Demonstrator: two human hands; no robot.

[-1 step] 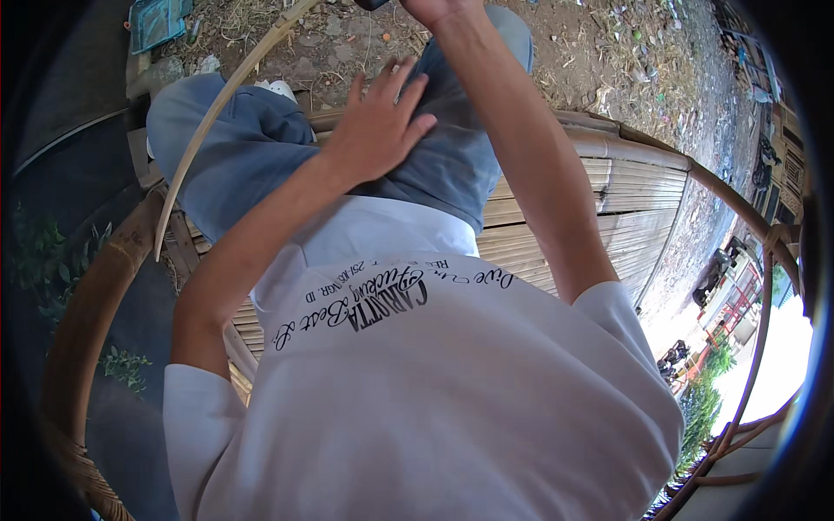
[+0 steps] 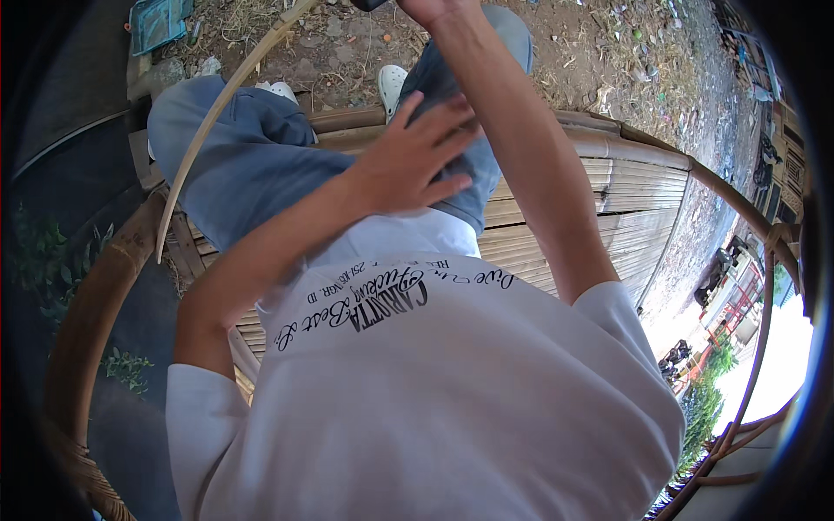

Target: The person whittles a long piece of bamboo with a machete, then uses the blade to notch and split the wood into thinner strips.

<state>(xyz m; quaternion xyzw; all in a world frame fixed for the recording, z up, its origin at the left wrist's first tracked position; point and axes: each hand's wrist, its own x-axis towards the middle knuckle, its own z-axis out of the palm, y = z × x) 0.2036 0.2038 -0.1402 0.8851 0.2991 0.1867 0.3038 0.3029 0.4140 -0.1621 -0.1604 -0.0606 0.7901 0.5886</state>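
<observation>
My left hand (image 2: 417, 156) is above my lap, its fingers spread and slightly blurred, with nothing in them. It hovers over or touches the blue-grey trousers (image 2: 234, 174); I cannot tell which. My right hand (image 2: 434, 9) is cut off by the top edge. Beside it a dark object (image 2: 369, 3) shows only its end; the fingers seem closed on it, but its kind is hidden. A long, curved, pale bamboo strip (image 2: 221, 108) crosses my left knee and leaves the picture at the top, near the dark object.
I sit on a bamboo slat bench (image 2: 634, 187) with a round bamboo rail (image 2: 100, 321) at the left. A teal plastic basket (image 2: 159, 26) lies at the upper left. White clogs (image 2: 392, 85) rest on littered dirt ground (image 2: 591, 43). Bamboo poles (image 2: 760, 330) stand at the right.
My left hand has moved right and a little toward my body, closer to my right forearm. A white clog behind it has come into sight. The right arm and the bamboo strip look unchanged.
</observation>
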